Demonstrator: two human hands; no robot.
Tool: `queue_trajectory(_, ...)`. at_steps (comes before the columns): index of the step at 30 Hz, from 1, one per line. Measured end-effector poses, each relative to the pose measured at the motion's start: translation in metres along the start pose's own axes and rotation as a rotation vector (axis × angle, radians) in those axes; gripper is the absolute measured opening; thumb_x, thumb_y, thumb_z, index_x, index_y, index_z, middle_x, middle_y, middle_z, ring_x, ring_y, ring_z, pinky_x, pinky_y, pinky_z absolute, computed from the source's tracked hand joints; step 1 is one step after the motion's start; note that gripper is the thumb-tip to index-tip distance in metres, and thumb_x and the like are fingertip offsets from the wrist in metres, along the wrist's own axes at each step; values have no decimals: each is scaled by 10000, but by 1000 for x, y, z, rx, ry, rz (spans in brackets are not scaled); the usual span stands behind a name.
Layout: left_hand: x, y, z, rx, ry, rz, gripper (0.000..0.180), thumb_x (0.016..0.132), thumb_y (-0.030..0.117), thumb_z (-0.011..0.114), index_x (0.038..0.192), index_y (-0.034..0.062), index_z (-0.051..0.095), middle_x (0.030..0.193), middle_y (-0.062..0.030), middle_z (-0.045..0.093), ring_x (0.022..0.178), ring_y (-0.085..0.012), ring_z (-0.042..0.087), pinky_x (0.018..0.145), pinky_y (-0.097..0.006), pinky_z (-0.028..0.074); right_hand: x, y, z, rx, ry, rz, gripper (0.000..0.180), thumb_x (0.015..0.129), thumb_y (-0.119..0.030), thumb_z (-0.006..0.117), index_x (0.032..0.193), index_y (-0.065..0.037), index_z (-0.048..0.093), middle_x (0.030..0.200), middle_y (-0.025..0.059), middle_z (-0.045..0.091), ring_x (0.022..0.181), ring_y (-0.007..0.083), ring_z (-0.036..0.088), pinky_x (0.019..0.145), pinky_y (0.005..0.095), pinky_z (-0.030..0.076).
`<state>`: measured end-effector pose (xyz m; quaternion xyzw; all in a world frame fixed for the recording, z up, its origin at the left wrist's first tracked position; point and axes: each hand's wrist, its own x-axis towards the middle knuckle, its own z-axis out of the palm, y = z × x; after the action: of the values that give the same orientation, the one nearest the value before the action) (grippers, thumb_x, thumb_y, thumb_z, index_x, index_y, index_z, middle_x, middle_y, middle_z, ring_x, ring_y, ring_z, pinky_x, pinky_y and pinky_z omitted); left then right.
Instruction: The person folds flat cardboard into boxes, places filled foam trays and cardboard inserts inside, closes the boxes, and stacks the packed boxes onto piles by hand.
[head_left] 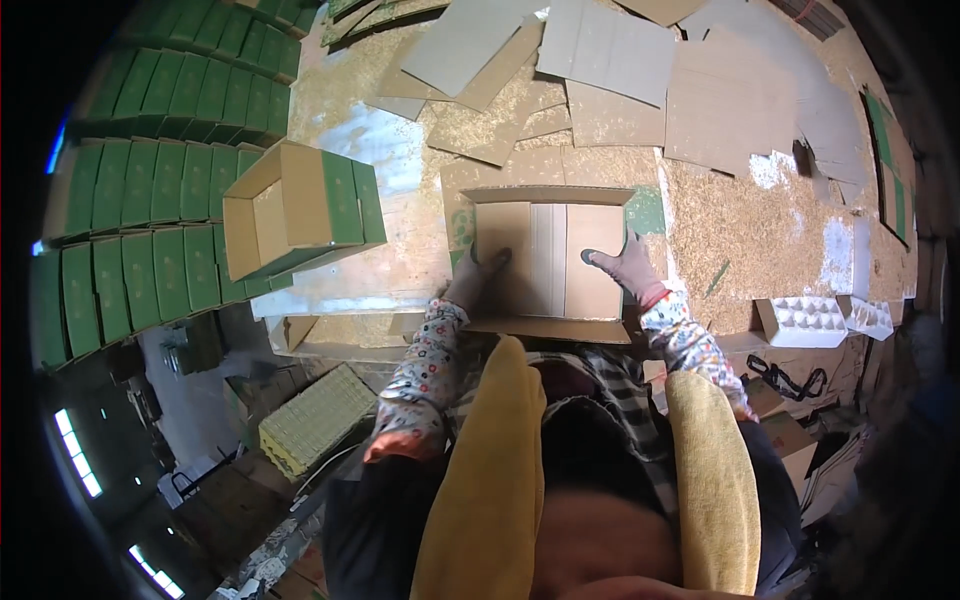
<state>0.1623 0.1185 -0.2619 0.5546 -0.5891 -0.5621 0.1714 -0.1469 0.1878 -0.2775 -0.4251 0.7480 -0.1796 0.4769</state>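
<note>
An open cardboard box lies in front of me on the bench. Two brown panels and a paler strip between them show inside it, and its long flaps stand up at the far and near edges. My left hand, in a grey-brown glove, grips the left side with the thumb over the rim. My right hand, gloved alike, holds the right side, its dark-tipped thumb pointing inward. The fingers of both hands are partly hidden behind the box walls. Green printing shows on cardboard beside the box.
Another open green-and-brown box stands tilted at left, beside stacked rows of green boxes. Flat cardboard sheets and sawdust-like bits cover the far bench. White egg-tray-like packs sit at the right edge; a yellowish stack stands lower left.
</note>
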Motion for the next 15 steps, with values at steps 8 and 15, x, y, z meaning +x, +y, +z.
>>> queue_trajectory(8,-17,-36,-76,-873,258,18,303,942,169,601,1148,-52,619,1053,-51,668,904,-113,599,841,-255,471,-57,-100,27,1103,-64,34,397,908,-232,606,1236,-12,566,1201,101,602,1118,242,571,934,363,495)
queue_trajectory(15,-81,-86,-363,-554,1535,619,542,1003,416,415,1337,-10,441,1329,-119,502,1164,-245,504,1006,-367,389,-25,-262,54,1211,-152,-265,425,937,-353,564,1209,-28,562,1159,99,620,1051,198,603,929,360,500)
